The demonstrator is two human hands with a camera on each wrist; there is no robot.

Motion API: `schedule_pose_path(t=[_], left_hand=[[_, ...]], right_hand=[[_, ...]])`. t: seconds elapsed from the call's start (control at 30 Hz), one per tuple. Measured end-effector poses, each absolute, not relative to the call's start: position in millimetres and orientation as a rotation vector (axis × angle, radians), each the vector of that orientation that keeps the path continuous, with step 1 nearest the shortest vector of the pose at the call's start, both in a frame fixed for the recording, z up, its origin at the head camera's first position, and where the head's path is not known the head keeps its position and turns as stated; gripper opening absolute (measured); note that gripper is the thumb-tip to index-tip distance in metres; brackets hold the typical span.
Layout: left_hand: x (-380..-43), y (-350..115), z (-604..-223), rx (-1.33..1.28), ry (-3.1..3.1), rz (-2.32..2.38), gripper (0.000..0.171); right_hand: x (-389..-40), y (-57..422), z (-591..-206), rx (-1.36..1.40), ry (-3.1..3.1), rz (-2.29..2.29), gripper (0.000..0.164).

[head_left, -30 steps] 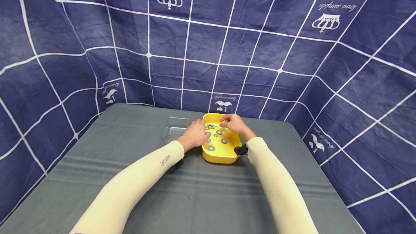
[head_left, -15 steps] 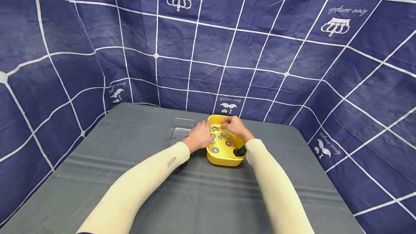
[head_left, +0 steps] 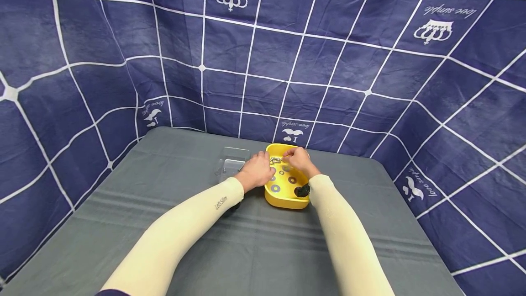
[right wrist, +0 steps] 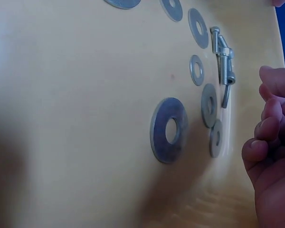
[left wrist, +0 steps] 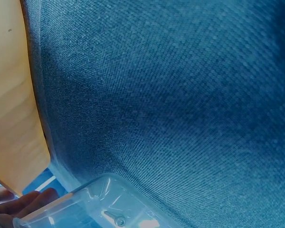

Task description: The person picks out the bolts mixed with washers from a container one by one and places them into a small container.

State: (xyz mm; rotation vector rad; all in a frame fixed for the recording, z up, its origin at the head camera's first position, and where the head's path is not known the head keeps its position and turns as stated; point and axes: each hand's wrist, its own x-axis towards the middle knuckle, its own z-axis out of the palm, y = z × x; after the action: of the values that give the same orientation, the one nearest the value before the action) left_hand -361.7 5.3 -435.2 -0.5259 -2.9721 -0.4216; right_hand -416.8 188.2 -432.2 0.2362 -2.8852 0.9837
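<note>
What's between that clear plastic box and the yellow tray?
The person's left hand lies between them, with some grey cloth showing just beyond it; the head view shows this.

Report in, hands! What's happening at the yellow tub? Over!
Left hand at rim of yellow tub. Right hand near bolts, grasp unclear. Washers lie loose nearby; nothing seen blocking the bolts.

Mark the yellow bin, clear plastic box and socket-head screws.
Yellow bin (head_left: 286, 203), head view: near outer wall.
Clear plastic box (left wrist: 107, 187), left wrist view: corner wall.
Socket-head screws (right wrist: 224, 69), right wrist view: front screw's shank.
</note>
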Motion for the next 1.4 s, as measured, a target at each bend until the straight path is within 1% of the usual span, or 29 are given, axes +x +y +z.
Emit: schedule_pose_path(t=[0.37, 0.57, 0.9, 1.1, 1.4], left_hand=[[-361.0, 6.7, -433.1, -0.519, -2.962, -0.410, 0.055], [-360.7, 8.9, -434.6, -0.524, -2.971, -0.404, 0.054], [-359.8, 10.6, -435.8, -0.530, -2.967, -0.393, 0.053], [-357.6, 11.1, -434.8, -0.511, -2.992, -0.413, 0.053], [-358.2, 8.1, -433.1, -0.488, -2.985, -0.407, 0.050]], right_hand=[[-417.9, 186.4, -442.0, 0.155, -2.891, 0.958, 0.015], [-418.8, 186.7, -449.9, 0.091, -2.881, 1.006, 0.012], [-421.1, 187.1, -456.7, -0.062, -2.896, 1.067, 0.013], [-419.9, 185.3, -460.2, -0.089, -2.882, 0.992, 0.012], [-423.8, 179.4, -463.1, -0.101, -2.860, 1.020, 0.010]])
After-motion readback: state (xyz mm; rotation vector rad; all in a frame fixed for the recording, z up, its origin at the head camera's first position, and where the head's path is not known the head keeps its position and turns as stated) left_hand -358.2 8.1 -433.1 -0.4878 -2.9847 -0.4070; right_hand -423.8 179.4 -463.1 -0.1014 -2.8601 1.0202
